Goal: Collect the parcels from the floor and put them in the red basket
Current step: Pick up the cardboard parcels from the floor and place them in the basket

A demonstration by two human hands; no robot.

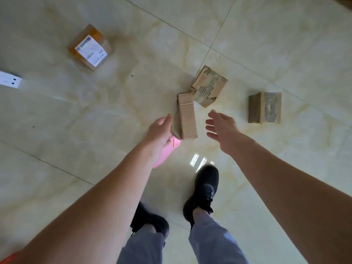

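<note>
Pale glossy tiled floor (pixel 276 44) under everything. Red basket (pixel 8 257) only as a sliver at the lower left edge. Taped brown parcel (pixel 89 47) with white label, far left. Cardboard parcel (pixel 208 85) touching narrow upright cardboard parcel (pixel 187 116); another (pixel 265 107) apart, right. Pink mailer (pixel 167 151) beneath left hand (pixel 161 130), fingers straight beside narrow parcel, contact unclear. Right hand (pixel 222 128), fingers spread, released.
</note>
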